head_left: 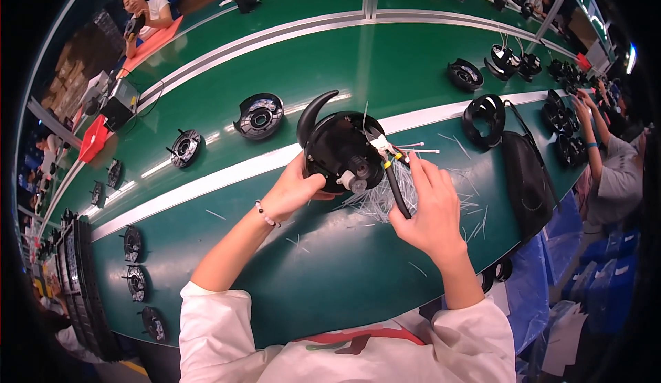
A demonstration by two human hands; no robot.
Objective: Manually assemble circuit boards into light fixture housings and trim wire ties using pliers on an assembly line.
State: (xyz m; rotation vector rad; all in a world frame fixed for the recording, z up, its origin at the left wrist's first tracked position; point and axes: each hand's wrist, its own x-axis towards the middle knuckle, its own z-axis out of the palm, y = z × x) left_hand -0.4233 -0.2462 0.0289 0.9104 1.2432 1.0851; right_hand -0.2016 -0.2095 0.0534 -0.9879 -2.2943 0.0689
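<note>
My left hand grips the lower left side of a black round housing, tilted above the workbench. A curved black horn-shaped piece rises from the housing's upper left, and a small clear-and-white part shows at its lower edge. My right hand is closed around cutting pliers with black and yellow handles. The pliers' jaws are at a white connector with wires on the housing's right side; exactly what lies between them is hidden. White cable ties stick out beside my right fingers.
Loose cable ties lie heaped below the housing. A black ring and a black pouch-like item are at the right. Round black parts, one of them a dish-shaped part, sit on the green conveyor. Black trays stand stacked left. Co-workers sit opposite and right.
</note>
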